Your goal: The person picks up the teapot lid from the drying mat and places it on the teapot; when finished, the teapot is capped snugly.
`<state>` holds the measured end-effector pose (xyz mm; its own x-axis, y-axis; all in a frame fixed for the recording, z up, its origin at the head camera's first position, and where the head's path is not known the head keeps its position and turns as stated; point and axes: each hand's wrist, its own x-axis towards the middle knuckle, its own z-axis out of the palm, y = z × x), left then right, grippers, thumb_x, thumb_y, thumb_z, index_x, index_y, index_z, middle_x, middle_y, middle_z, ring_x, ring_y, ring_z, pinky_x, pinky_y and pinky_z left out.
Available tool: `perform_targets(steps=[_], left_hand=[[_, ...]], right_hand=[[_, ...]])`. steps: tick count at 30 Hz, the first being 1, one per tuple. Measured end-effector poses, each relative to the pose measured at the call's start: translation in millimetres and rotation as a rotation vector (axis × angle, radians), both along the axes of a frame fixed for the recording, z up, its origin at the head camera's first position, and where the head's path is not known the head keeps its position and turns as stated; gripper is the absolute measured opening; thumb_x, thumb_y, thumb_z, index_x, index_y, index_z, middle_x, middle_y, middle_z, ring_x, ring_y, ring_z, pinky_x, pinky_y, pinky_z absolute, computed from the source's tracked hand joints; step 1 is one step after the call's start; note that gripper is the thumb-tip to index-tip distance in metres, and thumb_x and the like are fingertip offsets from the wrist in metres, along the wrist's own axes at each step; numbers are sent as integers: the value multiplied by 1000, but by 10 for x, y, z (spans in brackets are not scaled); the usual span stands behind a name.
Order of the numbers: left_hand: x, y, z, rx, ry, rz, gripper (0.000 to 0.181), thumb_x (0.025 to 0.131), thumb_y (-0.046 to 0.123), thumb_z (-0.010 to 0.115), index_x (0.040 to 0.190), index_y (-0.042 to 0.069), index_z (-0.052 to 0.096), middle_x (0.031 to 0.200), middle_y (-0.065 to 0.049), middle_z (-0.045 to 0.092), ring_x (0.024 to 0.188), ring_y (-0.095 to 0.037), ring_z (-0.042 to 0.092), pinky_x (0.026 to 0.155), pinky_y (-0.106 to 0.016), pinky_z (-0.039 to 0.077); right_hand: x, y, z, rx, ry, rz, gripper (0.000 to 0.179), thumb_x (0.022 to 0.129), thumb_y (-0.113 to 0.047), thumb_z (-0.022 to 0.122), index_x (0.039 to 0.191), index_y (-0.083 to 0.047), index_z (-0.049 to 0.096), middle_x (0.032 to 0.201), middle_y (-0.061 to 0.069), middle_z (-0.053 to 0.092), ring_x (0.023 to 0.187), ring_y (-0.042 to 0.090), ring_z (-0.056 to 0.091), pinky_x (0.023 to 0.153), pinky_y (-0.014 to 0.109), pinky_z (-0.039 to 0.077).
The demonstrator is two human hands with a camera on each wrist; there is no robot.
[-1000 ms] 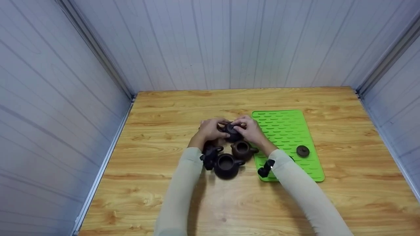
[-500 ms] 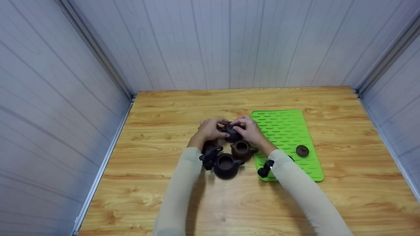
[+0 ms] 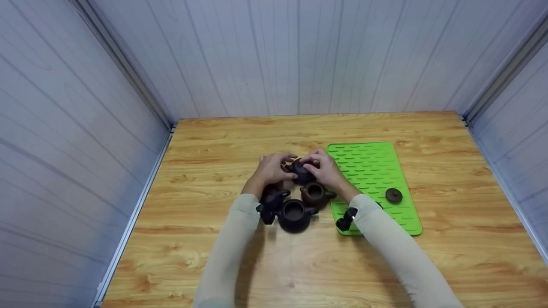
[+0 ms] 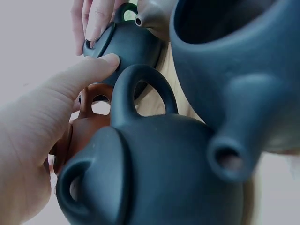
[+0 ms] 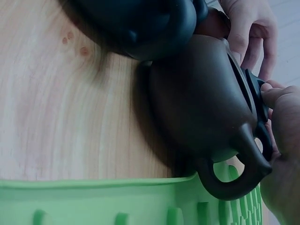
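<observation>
At the far side of a teapot cluster stands a small dark teapot [image 3: 303, 176] with its lid [image 5: 258, 96] on top. My right hand [image 3: 326, 170] pinches that lid by its knob between thumb and finger. My left hand [image 3: 272, 167] is spread at the pot's left side. Its thumb [image 4: 98, 67] overlaps the pot's body in the left wrist view, and its other fingers are held a little apart from the spout. Nearer stand a lidless brown teapot [image 3: 314, 202], a lidless dark teapot [image 3: 295, 224] and a lidded dark teapot [image 4: 173, 154]. A reddish-brown teapot [image 4: 89, 129] is partly hidden behind my left hand.
A bright green ridged mat [image 3: 368, 162] lies at the right, with a round dark lid [image 3: 394, 196] on it. The brown teapot's handle reaches over the mat's left edge. Pale panel walls enclose the wooden table [image 3: 205, 162] at the back and both sides.
My left hand's thumb and fingers have eased slightly back from the far teapot, showing more of its spout. My right hand stays on the lid, and the other pots have not moved.
</observation>
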<state>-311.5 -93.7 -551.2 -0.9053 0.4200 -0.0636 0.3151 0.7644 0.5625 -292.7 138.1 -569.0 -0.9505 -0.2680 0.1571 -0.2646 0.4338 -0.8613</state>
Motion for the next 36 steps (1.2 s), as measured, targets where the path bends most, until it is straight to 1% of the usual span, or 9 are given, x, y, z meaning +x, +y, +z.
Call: perform_targets(steps=[6,12,16,19,22,25,27,30,36], left_hand=[[76,-65,40,64,47,21,61,96,35,91,153,24,71,149,-2,78,142,-34,68,122,-63,35],[194,-104,91,158,147,45,54,96,29,92,147,21,75,147,-7,78,136,-35,67,120,-65,37],[285,-112,108,210,189,30,50,95,24,93,142,16,77,142,-8,80,133,-37,69,118,-67,38],[349,-111,116,240,205,3,50,94,20,93,140,11,77,134,-12,82,126,-39,73,116,-67,42],[410,-106,123,280,184,-27,50,93,15,92,140,7,77,122,-18,83,112,-39,77,108,-61,54],[466,-99,131,319,108,-48,53,95,13,91,144,7,74,119,-21,84,102,-37,81,96,-54,64],[495,-91,135,330,56,-55,54,96,15,91,147,8,73,126,-20,84,105,-36,82,96,-53,65],[523,-74,135,324,9,-70,56,98,18,89,150,10,70,134,-18,82,110,-36,82,99,-51,66],[558,-31,109,267,-37,-110,60,99,23,88,155,14,68,134,-15,83,114,-32,84,100,-46,68]], right_hand=[[8,28,43,32,-41,-7,24,106,-10,78,129,-6,83,142,21,66,139,44,64,124,60,51],[-18,83,56,3,-86,19,28,105,-11,79,132,-5,81,147,21,61,141,46,65,125,58,52],[-19,119,75,-6,-100,31,28,105,-11,79,132,-4,81,147,21,58,142,47,65,124,57,53],[-20,144,88,-4,-69,47,26,105,-9,79,130,-2,81,145,23,58,139,49,66,122,57,55],[-18,169,97,2,-25,65,24,105,-7,79,127,1,81,142,26,59,135,51,69,119,57,58],[-18,202,109,18,-5,80,24,105,-6,79,127,2,81,142,27,60,134,50,69,117,57,59],[-19,232,127,27,-16,97,26,105,-7,79,129,2,80,144,27,59,137,49,66,118,57,59],[-33,280,170,24,-46,148,31,106,-7,77,135,2,77,150,29,58,142,50,62,121,60,55],[-58,392,258,43,-98,283,40,107,-4,74,146,4,70,164,35,51,153,56,54,129,69,44]])
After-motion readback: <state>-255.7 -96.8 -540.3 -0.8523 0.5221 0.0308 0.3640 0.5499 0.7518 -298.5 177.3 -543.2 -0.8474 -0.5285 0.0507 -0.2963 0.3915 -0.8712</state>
